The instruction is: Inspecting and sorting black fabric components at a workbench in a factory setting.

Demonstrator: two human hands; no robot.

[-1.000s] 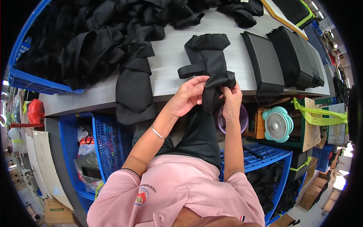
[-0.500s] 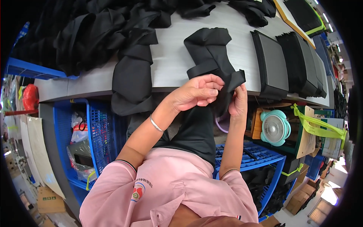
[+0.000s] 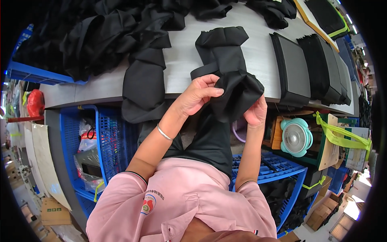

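Note:
Between my hands is a black fabric piece (image 3: 238, 94), its near end spread into a loose, open-mouthed shape. The rest of it runs away from me over the table, with folded sections and a narrow strip sticking out on the left. My left hand (image 3: 200, 93) pinches the left edge of that near end between thumb and fingers. My right hand (image 3: 256, 111) grips its right edge; the fabric partly covers those fingertips. Left of my hands, another black fabric piece (image 3: 144, 84) hangs over the table's front edge.
A large heap of black fabric (image 3: 96, 40) covers the far left of the grey table (image 3: 181, 52). Stacks of flat black panels (image 3: 292, 68) lie on the right. Below the edge are a blue crate (image 3: 78, 151) on the left, a teal fan (image 3: 296, 137) and another blue crate (image 3: 278, 171) on the right.
The near end of the fabric, bunched and narrow before, now spreads wide between my hands. My left hand has shifted slightly left, and my right hand is slightly lower.

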